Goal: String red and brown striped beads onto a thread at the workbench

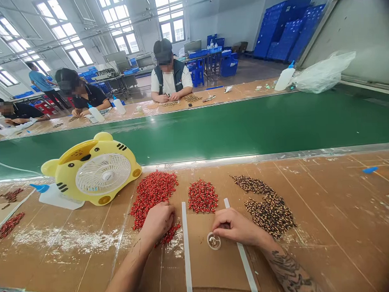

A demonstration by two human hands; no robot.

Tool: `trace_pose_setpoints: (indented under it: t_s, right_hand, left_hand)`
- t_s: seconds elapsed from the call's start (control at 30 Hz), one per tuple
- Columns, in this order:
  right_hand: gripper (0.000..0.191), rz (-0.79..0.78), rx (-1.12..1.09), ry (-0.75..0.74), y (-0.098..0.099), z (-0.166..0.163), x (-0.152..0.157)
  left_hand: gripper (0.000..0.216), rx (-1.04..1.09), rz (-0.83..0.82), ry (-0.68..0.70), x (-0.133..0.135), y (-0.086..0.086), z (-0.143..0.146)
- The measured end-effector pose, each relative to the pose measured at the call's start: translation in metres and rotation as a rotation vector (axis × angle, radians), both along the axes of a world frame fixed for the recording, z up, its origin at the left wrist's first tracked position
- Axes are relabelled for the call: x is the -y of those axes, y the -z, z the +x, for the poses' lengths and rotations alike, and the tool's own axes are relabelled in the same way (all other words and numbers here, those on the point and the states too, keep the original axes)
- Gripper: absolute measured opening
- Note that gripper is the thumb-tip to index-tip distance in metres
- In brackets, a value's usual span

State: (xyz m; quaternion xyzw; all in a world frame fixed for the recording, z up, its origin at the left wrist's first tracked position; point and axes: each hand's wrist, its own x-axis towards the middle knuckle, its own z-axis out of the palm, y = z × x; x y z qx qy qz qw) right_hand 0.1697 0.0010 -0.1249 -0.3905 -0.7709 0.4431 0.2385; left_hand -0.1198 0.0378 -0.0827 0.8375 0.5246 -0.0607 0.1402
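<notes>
My left hand [157,222] rests knuckles-up on the near end of a large pile of small red parts [151,192], its fingers curled down into them. My right hand [237,226] lies on the brown cardboard, fingers pinched together just beside a small clear round cap [213,241]. A smaller red pile [202,196] sits between my hands, farther away. A dark speckled pile [268,205] lies right of my right hand. Two white strips [185,248] run toward me across the cardboard.
A yellow tiger-shaped desk fan [93,168] and a white squeeze bottle with blue tip [54,194] sit at left. A green conveyor belt [245,127] runs beyond the table. Several people work on its far side. White powder [63,238] is spilled at left.
</notes>
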Motion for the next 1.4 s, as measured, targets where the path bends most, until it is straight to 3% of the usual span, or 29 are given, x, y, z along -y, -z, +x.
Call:
trace_pose_setpoints:
  t_s: [0.5, 0.57, 0.73, 0.97, 1.17, 1.4]
  right_hand:
    - [0.006, 0.115, 0.021, -0.065, 0.006, 0.004, 0.002]
    - [0.004, 0.141, 0.026, -0.09, 0.004, 0.005, 0.002]
    - [0.005, 0.195, 0.025, -0.153, -0.001, 0.007, 0.004]
    - [0.007, 0.286, 0.063, -0.128, -0.003, 0.006, 0.005]
    - [0.009, 0.31, 0.074, -0.126, -0.002, 0.003, 0.006]
    - [0.012, 0.225, 0.041, -0.127, -0.006, 0.002, 0.005]
  left_hand:
    - [0.022, 0.229, -0.014, -0.01, -0.003, 0.006, 0.012]
    - [0.019, 0.429, -0.084, -0.07, -0.001, 0.009, 0.015]
    - [0.011, 1.128, -0.472, -0.399, 0.012, 0.018, 0.034]
    - [0.018, 1.508, -0.821, -0.572, 0.02, 0.033, 0.064]
    - [0.018, 1.592, -0.901, -0.522, 0.021, 0.051, 0.069]
    - [0.017, 1.506, -0.825, -0.546, 0.029, 0.055, 0.073]
